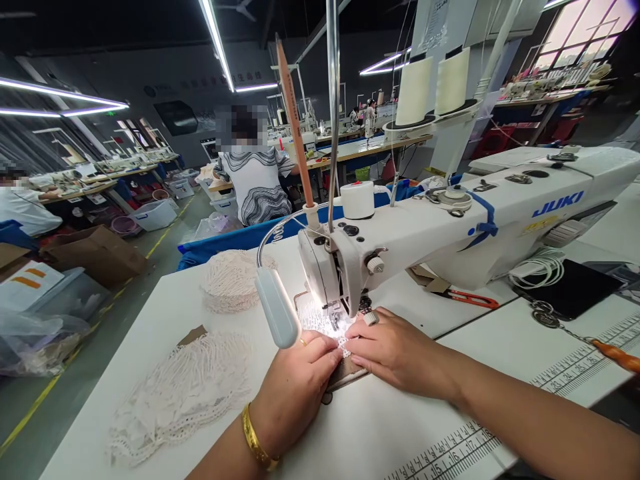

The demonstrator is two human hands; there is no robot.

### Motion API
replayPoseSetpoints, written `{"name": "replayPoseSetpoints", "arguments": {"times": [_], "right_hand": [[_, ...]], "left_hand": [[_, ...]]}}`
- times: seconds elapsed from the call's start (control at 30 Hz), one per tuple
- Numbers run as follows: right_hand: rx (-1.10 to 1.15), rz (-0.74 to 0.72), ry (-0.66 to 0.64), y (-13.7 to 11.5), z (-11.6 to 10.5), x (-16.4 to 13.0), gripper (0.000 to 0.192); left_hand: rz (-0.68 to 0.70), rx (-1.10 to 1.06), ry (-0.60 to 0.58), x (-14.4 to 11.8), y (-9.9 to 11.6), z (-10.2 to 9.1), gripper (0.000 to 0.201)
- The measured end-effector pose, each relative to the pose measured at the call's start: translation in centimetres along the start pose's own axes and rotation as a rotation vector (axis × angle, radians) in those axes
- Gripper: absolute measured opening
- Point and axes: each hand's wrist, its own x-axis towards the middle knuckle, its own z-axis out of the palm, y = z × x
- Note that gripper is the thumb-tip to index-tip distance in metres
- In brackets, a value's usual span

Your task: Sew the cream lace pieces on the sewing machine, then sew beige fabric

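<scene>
A white sewing machine (410,227) stands over a piece of white lace (320,323) that lies under its needle and presser foot. My left hand (305,367), with a gold bangle at the wrist, pinches the near edge of the lace just left of the needle. From the right, my right hand (387,347) presses its fingertips together on the same lace. The fingertips of both hands almost meet in front of the presser foot. A lit grey lamp (277,308) on a bent metal neck hangs close above my left hand and hides part of the lace.
Lace pieces lie in a near pile (185,393) and a far pile (233,280) on the white table (150,333). Red-handled cutter (473,298), black phone-like slab (575,290) and orange-handled tool (617,355) lie right. Thread cones (414,92) stand behind. A person (255,173) sits ahead.
</scene>
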Motion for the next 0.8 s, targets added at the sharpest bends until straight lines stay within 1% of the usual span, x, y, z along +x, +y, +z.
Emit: {"name": "replayPoseSetpoints", "arguments": {"times": [0.1,0.37,0.5,0.67,0.8], "right_hand": [[0.026,0.007,0.010,0.0,0.1,0.0,0.021],[0.017,0.051,-0.014,0.1,0.3,0.3,0.018],[0.020,0.077,0.011,0.1,0.4,0.4,0.017],[-0.044,0.112,0.050,0.0,0.6,0.6,0.012],[-0.063,0.110,0.093,0.2,1.0,0.7,0.013]], "left_hand": [[0.017,-0.002,0.003,0.0,0.1,-0.1,0.031],[-0.033,-0.004,0.018,0.2,-0.2,-0.1,0.029],[-0.058,0.012,0.032,0.3,-0.5,0.0,0.032],[-0.100,0.049,0.001,0.4,-1.1,0.1,0.031],[-0.125,0.045,0.000,0.6,-1.3,0.2,0.030]]}}
